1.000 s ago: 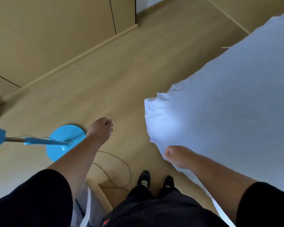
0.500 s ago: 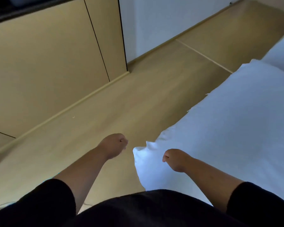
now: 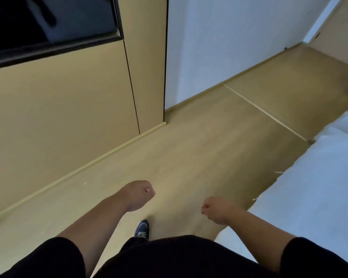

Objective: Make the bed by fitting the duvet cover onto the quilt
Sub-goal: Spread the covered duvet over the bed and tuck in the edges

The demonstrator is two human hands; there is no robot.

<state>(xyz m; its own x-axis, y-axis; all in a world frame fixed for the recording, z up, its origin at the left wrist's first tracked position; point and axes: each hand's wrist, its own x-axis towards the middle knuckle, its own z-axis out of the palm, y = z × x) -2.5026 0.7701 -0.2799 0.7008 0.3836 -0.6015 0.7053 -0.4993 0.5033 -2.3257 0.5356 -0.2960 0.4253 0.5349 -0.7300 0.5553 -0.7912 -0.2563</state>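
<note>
Both fists, left hand (image 3: 140, 194) and right hand (image 3: 216, 210), now swing free with fingers curled on nothing, having left the bed (image 3: 309, 189) corner, likely walking alongside it

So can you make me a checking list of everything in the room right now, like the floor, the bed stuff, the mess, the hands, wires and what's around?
Surface: tan wood floor, with a thin pale strip crossing it.
Job's things: white bedding at the right edge; duvet cover and quilt cannot be told apart.
Clutter: tiny pale scraps on the floor near the skirting and by the bedding edge.
Hands: left hand curled, holding nothing; right hand curled, holding nothing; neither touches the bedding.
Cables: nothing seen.
Surroundings: tan cabinet panels, a dark screen above them, a pale wall, one dark shoe below.
</note>
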